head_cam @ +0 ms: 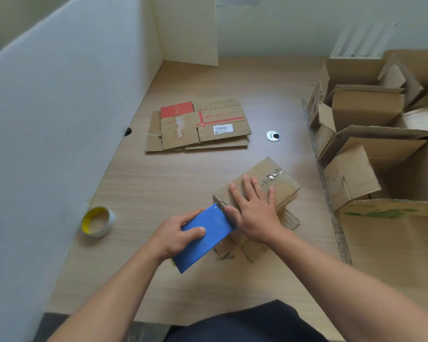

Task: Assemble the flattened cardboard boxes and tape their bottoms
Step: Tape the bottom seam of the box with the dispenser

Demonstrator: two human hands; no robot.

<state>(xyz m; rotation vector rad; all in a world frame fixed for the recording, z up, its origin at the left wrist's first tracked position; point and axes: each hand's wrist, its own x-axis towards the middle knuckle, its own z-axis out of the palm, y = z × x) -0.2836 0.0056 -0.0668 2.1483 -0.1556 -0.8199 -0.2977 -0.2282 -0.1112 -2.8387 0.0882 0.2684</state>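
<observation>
Where the pale wood-grain counter (183, 169) meets a white partition (59, 107) along its left side and a cream wall (282, 33) at the far end, the items lie as follows. Item one: flattened boxes (198, 124), a low stack of brown card with red print and a white barcode label, lying flat at the far centre, well apart from both hands. Item two: a round metal grommet (273, 136), set in the counter just right of that stack. Item three: a tape roll (98, 221), yellow core, standing tilted on the near left, close to the partition and apart from the left hand. Item four: a small box (279, 178), brown, folded up, resting at the near centre with its taped face upward and loose flaps showing beneath on the near side. The right hand (255, 211) lies flat on that upper face, fingers straight and spread, thumb at the near-left edge, pressing rather than gripping. Item five: a blue tool (208, 238), flat and rectangular, gripped by the left hand (181, 233) with fingers curled over its top; its far corner meets the box's near-left edge, just beside the right thumb. Item six: open boxes (371, 134), several, erected with flaps up, crowded along the right side. Item seven: a large carton (393, 233) with green print, near right.
</observation>
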